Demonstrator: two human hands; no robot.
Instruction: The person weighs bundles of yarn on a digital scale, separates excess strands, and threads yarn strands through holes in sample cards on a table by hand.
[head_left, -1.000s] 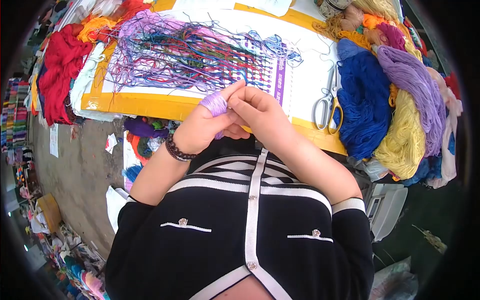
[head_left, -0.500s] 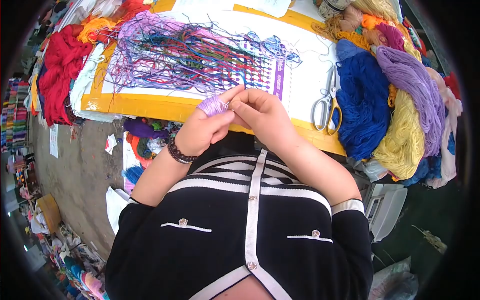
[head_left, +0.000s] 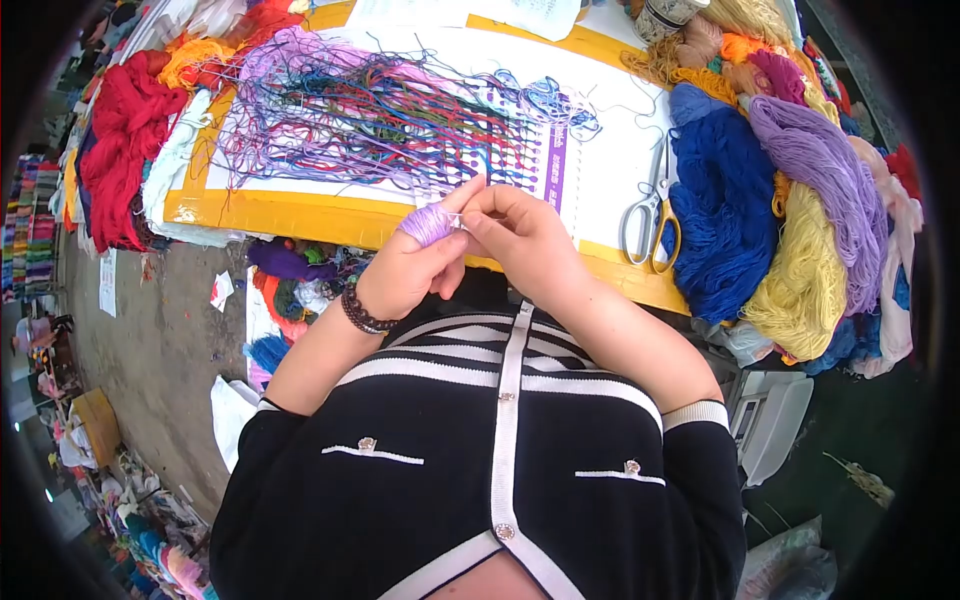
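A small wound bundle of lilac thread [head_left: 428, 224] sits between the thumb and fingers of my left hand [head_left: 408, 272], which is closed on it and wears a dark beaded bracelet [head_left: 362, 312]. Close beside it, my right hand [head_left: 532, 238] is closed in a pinch on a thin strand running from the bundle. Beyond both hands lies a sheet with rows of holes [head_left: 540, 150], hung with many coloured thread lengths [head_left: 370, 120]. Part of the bundle is hidden by my left fingers.
Scissors [head_left: 655, 215] with one grey and one yellow handle lie right of my hands. Skeins of blue [head_left: 725, 200], lilac [head_left: 820, 170] and yellow yarn [head_left: 805, 280] are heaped at the right. Red yarn [head_left: 125, 150] hangs at the left. Yellow tape [head_left: 290, 215] edges the board.
My left hand has turned a little, so more of the lilac bundle shows. My right fingertips have shifted slightly right and down, and a taut strand shows between the hands.
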